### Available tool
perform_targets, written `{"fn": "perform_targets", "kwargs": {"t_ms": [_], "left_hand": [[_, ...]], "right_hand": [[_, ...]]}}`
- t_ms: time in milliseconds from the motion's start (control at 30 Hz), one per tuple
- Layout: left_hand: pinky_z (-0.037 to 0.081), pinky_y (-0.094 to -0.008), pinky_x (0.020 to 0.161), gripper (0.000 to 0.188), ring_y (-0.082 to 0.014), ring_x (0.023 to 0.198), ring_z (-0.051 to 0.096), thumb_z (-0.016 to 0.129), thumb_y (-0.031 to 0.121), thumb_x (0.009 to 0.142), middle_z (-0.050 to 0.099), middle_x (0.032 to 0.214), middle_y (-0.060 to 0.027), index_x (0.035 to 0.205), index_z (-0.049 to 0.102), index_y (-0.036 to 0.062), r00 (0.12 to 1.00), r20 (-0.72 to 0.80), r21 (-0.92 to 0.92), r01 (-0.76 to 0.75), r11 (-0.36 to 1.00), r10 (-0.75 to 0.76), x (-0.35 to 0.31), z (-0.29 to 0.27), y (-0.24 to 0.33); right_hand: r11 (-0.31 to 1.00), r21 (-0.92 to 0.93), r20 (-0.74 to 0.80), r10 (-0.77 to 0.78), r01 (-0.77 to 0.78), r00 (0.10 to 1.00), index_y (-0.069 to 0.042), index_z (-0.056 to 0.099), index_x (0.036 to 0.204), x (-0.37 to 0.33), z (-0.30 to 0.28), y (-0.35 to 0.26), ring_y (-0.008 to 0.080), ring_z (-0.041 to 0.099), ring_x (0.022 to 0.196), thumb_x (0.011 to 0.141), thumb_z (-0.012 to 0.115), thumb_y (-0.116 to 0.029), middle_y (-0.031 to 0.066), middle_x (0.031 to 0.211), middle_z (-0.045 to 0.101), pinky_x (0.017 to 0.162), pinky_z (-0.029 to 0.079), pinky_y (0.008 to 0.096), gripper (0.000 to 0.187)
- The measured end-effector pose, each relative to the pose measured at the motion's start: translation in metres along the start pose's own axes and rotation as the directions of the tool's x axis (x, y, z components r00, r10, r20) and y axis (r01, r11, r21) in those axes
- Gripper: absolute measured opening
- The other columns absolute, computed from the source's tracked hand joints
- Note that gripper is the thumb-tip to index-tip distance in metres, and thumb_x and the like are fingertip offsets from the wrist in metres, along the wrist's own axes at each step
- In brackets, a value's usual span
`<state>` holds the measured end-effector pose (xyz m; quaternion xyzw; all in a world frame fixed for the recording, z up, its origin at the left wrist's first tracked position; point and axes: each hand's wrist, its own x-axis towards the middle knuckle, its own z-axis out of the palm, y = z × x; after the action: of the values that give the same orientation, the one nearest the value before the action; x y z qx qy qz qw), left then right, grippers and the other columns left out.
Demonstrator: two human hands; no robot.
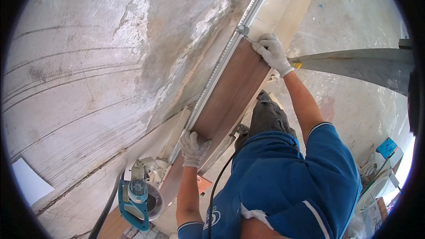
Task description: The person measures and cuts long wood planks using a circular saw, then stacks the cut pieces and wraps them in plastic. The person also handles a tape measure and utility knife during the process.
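- The brown wood-grain plank [234, 90] is laid lengthwise beside a metal rail [220, 66], its far end near a small metal stop [242, 29].
- By the gloved right hand [273, 53], fingers curled, the far end is touched; whether it is pinched cannot be told.
- The gloved left hand [194, 149] is laid over the rail-side edge, thumb spread from the fingers.
- Alignment seems to be in hand; steady, even pressure would be called for next.
- Nearby, a teal-handled power saw [136, 194] is seen.
- Rightward, stained concrete floor [336, 110] is crossed by a grey metal beam [354, 64].
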<state>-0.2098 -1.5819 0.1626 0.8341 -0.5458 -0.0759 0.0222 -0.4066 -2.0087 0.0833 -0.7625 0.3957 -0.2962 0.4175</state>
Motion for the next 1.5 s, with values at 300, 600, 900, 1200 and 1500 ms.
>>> {"fn": "perform_targets", "kwargs": {"t_ms": [300, 600, 900, 1200, 1500], "left_hand": [[0.042, -0.0532, 0.089, 0.064, -0.0399, 0.106, 0.054, 0.090, 0.036, 0.055, 0.056, 0.111, -0.0180, 0.100, 0.054, 0.0083, 1.000, -0.006, -0.014, 0.002, 1.000, -0.002, 0.008, 0.001, 0.005], [0.042, -0.0546, 0.095, 0.060, -0.0428, 0.115, 0.052, 0.087, 0.037, 0.061, 0.056, 0.124, -0.0235, 0.102, 0.055, 0.0067, 1.000, -0.013, 0.058, -0.016, 0.998, 0.017, 0.006, 0.003, 0.009], [0.038, -0.0520, 0.105, 0.058, -0.0424, 0.124, 0.047, 0.082, 0.037, 0.070, 0.051, 0.133, -0.0228, 0.113, 0.059, 0.0060, 0.974, 0.086, -0.067, 0.216, 0.974, -0.210, -0.004, -0.007, 0.028], [0.030, -0.0549, 0.113, 0.062, -0.0397, 0.133, 0.043, 0.076, 0.045, 0.076, 0.051, 0.139, -0.0194, 0.122, 0.057, 0.0074, 0.893, -0.337, -0.120, 0.272, 0.955, -0.297, -0.136, 0.028, 0.013], [0.040, -0.0520, 0.104, 0.060, -0.0408, 0.126, 0.050, 0.079, 0.035, 0.078, 0.052, 0.139, -0.0208, 0.126, 0.055, 0.0074, 0.441, -0.481, -0.358, 0.690, 0.629, -0.758, -0.459, 0.095, -0.089]], "right_hand": [[0.998, 0.050, 0.035, 0.047, -0.048, 0.998, -0.001, 0.072, 0.083, 0.008, -0.007, 0.000, 0.0322, 0.057, 0.100, 0.087, 0.072, -0.028, 0.0125, 0.096, 0.066, 0.090, 0.045, 0.0406, 0.028], [1.000, 0.012, 0.019, 0.009, -0.009, 1.000, 0.000, 0.072, 0.083, 0.010, -0.007, 0.001, 0.0321, 0.058, 0.103, 0.086, 0.072, -0.029, 0.0118, 0.099, 0.066, 0.092, 0.045, 0.0408, 0.029], [0.997, -0.078, 0.128, 0.013, -0.003, 0.992, 0.003, 0.073, 0.100, 0.014, -0.005, 0.014, 0.0335, 0.064, 0.104, 0.093, 0.066, -0.037, 0.0192, 0.111, 0.069, 0.095, 0.048, 0.0379, 0.041], [0.528, -0.795, 0.107, -0.364, 0.300, 0.925, -0.020, 0.053, 0.139, -0.064, 0.029, -0.074, 0.0339, 0.052, 0.127, 0.090, 0.067, -0.049, 0.0103, 0.142, 0.053, 0.098, 0.046, 0.0491, 0.058], [0.418, -0.400, 0.610, -0.543, 0.815, 0.578, -0.022, 0.045, 0.146, -0.330, 0.205, -0.200, 0.0407, 0.037, 0.139, 0.072, 0.079, -0.055, 0.0104, 0.151, 0.042, 0.114, 0.030, 0.0598, 0.088]]}}
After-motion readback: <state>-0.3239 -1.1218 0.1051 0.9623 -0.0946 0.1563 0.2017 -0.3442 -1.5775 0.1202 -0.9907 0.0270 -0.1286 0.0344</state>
